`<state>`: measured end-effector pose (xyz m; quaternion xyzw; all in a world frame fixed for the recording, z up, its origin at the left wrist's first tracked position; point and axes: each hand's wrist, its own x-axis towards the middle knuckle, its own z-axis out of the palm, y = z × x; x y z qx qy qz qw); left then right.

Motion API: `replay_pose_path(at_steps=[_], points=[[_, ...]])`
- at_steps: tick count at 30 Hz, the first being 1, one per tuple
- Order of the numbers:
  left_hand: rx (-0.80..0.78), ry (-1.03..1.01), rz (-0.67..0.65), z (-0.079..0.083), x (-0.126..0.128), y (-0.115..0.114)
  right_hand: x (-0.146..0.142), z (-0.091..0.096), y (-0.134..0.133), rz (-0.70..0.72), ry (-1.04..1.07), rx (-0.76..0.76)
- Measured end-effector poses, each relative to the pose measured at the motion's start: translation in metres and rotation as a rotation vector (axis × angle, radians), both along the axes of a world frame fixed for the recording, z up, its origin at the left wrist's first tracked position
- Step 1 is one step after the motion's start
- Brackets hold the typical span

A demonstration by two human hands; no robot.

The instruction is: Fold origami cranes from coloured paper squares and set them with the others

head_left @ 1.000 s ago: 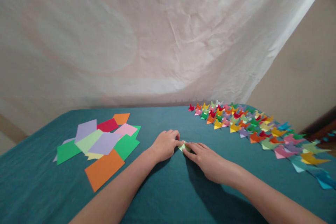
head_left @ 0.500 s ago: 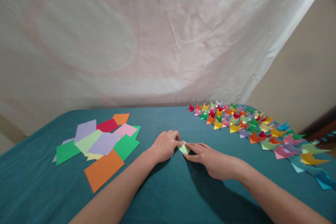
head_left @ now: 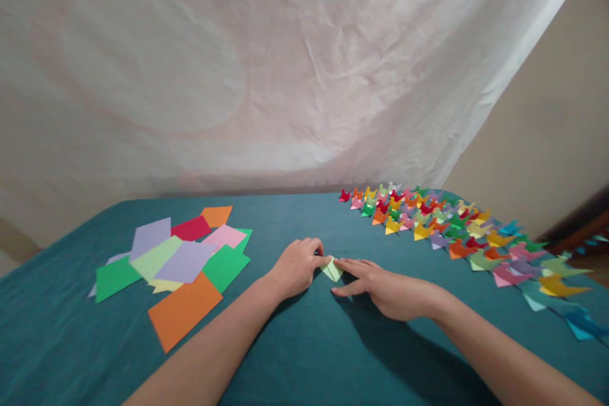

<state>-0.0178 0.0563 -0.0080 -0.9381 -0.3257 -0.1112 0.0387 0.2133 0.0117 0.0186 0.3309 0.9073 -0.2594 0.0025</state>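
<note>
A small, partly folded pale green paper [head_left: 332, 269] lies on the teal tablecloth [head_left: 304, 342] between my hands. My left hand [head_left: 298, 264] is curled, its thumb and forefinger pinching the paper's left corner. My right hand [head_left: 383, 285] lies flat beside it with fingers stretched out, the fingertips pressing on the paper's right edge.
A loose heap of flat coloured paper squares [head_left: 174, 263] lies at the left. Rows of several small folded paper figures [head_left: 457, 231] in many colours run along the right side to the table edge. A creased white sheet [head_left: 266, 70] hangs behind the table.
My right hand has slid slightly back and to the right, uncovering more of the pale green paper. My left hand has stayed where it was.
</note>
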Motion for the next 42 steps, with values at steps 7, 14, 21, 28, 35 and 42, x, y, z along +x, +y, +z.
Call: replay_pose_path(at_steps=[7,14,21,28,35,42], points=[[0.024,-0.036,-0.007,-0.002,0.001,-0.003,-0.001,-0.002,-0.001,-0.024,0.047,0.015],[0.035,-0.076,-0.061,-0.001,0.0,-0.002,-0.004,0.002,-0.004,-0.058,0.066,0.017],[0.022,-0.105,-0.06,-0.003,-0.002,0.0,-0.008,0.009,-0.006,-0.069,0.066,0.04],[0.072,-0.079,-0.132,-0.002,-0.001,0.0,-0.011,0.013,-0.006,-0.084,0.056,0.081],[0.102,-0.014,-0.211,0.001,0.0,-0.002,-0.012,0.015,-0.006,-0.057,0.049,0.092],[0.078,0.111,-0.211,0.018,0.007,-0.014,-0.01,0.012,-0.006,-0.05,0.051,0.1]])
